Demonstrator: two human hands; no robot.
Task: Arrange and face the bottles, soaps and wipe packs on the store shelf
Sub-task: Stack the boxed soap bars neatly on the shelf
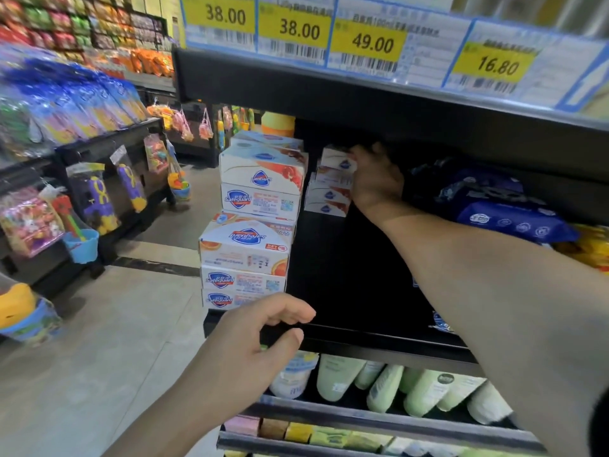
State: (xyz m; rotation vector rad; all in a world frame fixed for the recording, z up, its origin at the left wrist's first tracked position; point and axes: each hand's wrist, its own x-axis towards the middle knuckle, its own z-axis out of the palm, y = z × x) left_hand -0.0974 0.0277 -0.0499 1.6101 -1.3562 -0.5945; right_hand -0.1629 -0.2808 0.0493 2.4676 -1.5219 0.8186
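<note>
White Safeguard soap boxes (250, 245) stand stacked in two columns at the left end of the black shelf (346, 334). Deep at the back sits a smaller stack of soap boxes (328, 189). My right hand (374, 178) reaches far in and grips the top box (336, 158) of that back stack. My left hand (253, 344) hovers at the shelf's front edge, fingers loosely curled and holding nothing. Blue wipe packs (507, 216) lie on the right of the same shelf. Pale green bottles (425, 387) lean on the shelf below.
Yellow price tags (367, 41) line the upper shelf edge overhead. Colourful soap bars (296, 432) fill the lowest shelf. To the left is the aisle floor (99, 357) and racks of hanging toys (99, 199). Yellow packs (590, 249) lie at far right.
</note>
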